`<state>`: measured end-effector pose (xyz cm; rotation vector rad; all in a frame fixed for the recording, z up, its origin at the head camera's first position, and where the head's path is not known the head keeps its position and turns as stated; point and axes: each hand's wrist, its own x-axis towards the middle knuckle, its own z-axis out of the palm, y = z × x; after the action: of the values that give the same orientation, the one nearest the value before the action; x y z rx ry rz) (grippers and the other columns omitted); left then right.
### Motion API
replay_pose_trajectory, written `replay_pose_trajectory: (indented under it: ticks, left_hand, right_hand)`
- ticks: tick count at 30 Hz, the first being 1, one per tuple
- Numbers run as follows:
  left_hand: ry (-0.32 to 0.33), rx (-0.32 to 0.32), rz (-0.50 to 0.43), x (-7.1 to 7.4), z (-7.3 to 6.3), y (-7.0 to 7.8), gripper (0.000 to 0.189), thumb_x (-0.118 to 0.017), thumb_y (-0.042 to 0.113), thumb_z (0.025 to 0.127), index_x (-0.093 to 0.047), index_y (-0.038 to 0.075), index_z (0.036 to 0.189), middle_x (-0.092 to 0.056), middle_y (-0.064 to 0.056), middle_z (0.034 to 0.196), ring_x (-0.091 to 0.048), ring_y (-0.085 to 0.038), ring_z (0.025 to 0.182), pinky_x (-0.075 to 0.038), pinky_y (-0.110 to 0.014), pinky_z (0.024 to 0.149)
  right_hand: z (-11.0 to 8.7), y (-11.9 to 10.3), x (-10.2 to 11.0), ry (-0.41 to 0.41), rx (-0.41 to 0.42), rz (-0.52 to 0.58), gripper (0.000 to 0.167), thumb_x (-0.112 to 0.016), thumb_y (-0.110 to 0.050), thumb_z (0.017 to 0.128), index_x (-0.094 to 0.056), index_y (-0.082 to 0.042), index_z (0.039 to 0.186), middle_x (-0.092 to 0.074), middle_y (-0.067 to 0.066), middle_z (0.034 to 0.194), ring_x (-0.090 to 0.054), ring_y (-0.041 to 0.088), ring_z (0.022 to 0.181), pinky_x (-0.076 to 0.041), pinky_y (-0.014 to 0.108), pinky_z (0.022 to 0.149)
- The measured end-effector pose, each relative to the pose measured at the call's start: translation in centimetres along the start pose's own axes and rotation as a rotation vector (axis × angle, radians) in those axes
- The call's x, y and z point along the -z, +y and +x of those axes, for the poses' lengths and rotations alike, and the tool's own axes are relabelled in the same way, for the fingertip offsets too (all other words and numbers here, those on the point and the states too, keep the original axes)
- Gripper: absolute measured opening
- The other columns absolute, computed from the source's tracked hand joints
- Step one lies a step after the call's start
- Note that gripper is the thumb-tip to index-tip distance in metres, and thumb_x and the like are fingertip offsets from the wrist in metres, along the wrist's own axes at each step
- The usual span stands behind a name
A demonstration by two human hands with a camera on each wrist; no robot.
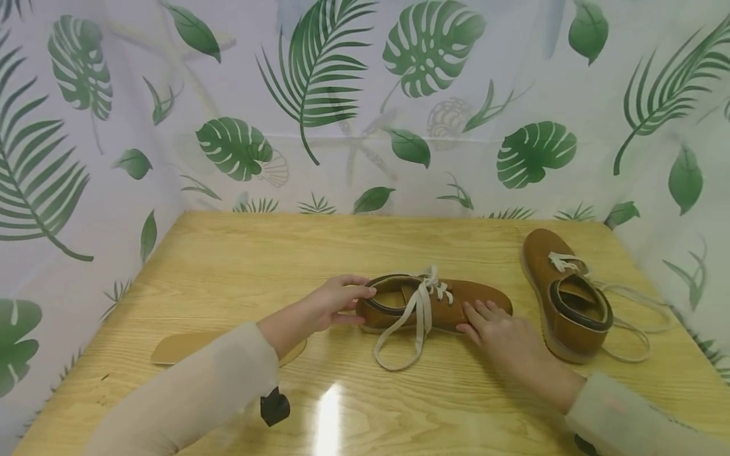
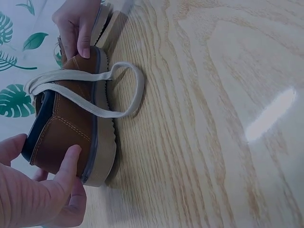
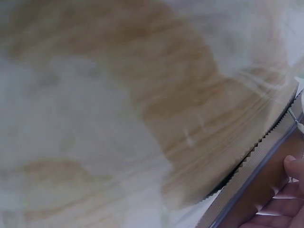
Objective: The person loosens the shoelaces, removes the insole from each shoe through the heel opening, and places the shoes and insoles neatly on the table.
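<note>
**Brown shoe between two hands, middle of the table**

A white wall cloth (image 1: 319, 177) with green leaves stands behind the wooden table (image 1: 285, 253). The table's far edge runs along this cloth.

On the table, a brown shoe (image 1: 447, 315) lies sole down, near the middle, its toe to the right. Wood surface extends behind it to the far edge, and also in front of it.

The second shoe (image 1: 544, 285) stands at an angle just beside the right hand; its toe is near the far edge.

To the left, a flat tan piece (image 1: 182, 345) lies partly hidden under the left sleeve (image 1: 199, 380), well apart from the middle shoe.

The left hand (image 1: 331, 304) pinches the heel, with the thumb at the collar rim and the fingers on the outside. The right hand (image 1: 507, 339) rests on the toe, its fingers rather straight and slightly spread; how strongly it presses, I cannot tell.

The pale lace (image 1: 422, 310) makes a loop onto the wood on the near side. The other lace (image 1: 639, 291) reaches close to the right edge.
</note>
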<state>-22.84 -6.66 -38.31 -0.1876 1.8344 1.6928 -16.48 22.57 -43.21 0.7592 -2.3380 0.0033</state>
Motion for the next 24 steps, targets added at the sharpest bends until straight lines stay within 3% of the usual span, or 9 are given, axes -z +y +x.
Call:
replay_pose_trajectory:
  ticks: [5,13,17,19,22,24]
  left_hand:
    - [-0.002,-0.002,-0.009,0.4,0.0,-0.1,0.045,-0.061,0.015,0.093,-0.048,0.008,0.135,-0.031,-0.016,0.148,-0.030,-0.042,0.134,-0.057,-0.038,0.087]
    - [-0.013,-0.005,-0.004,0.6,0.0,-0.2,0.044,-0.061,0.016,0.093,-0.048,0.007,0.134,-0.034,-0.016,0.146,-0.030,-0.042,0.134,-0.056,-0.037,0.089]
    - [-0.006,-0.009,-0.016,0.5,-0.1,-0.3,0.045,-0.061,0.015,0.093,-0.048,0.006,0.135,-0.035,-0.016,0.145,-0.030,-0.042,0.134,-0.056,-0.037,0.088]
    - [-0.002,-0.006,-0.028,0.5,-0.2,-0.3,0.045,-0.061,0.015,0.092,-0.048,0.006,0.134,-0.035,-0.016,0.145,-0.029,-0.042,0.135,-0.056,-0.037,0.088]
    - [0.005,0.002,-0.041,0.5,-0.3,-0.4,0.045,-0.062,0.015,0.092,-0.049,0.006,0.134,-0.035,-0.016,0.145,-0.030,-0.041,0.135,-0.057,-0.036,0.088]
    - [0.009,0.004,-0.048,0.4,-0.3,-0.4,0.044,-0.062,0.015,0.092,-0.050,0.006,0.133,-0.036,-0.015,0.145,-0.030,-0.041,0.134,-0.057,-0.036,0.088]
  right_hand:
    - [0.1,-0.1,-0.3,0.038,0.017,0.008,0.074,-0.018,-0.049,0.101,-0.074,-0.001,0.096,-0.071,0.020,0.090,-0.069,0.037,0.074,-0.056,0.043,0.045]
    - [0.1,-0.4,0.0,-0.017,-0.017,0.009,0.074,-0.018,-0.050,0.101,-0.073,-0.002,0.098,-0.071,0.020,0.092,-0.069,0.038,0.076,-0.056,0.043,0.044]
    - [1.1,-0.4,1.3,-0.213,-0.089,0.050,0.052,-0.045,-0.046,0.096,-0.072,-0.002,0.103,-0.071,0.019,0.096,-0.069,0.035,0.078,-0.053,0.038,0.040]
    - [1.9,-0.3,2.3,-0.325,-0.143,0.091,0.043,-0.060,-0.039,0.090,-0.071,-0.001,0.106,-0.071,0.018,0.085,-0.068,0.029,0.063,-0.048,0.032,0.035]
    - [3.2,0.0,3.5,-0.455,-0.226,0.174,0.039,-0.067,-0.030,0.085,-0.069,-0.001,0.111,-0.059,0.007,0.051,-0.043,0.014,0.034,-0.031,0.022,0.029]
    - [3.9,0.3,3.9,-0.497,-0.258,0.206,0.040,-0.066,-0.031,0.087,-0.068,-0.001,0.114,-0.041,-0.001,0.038,-0.022,0.008,0.032,-0.019,0.019,0.032]
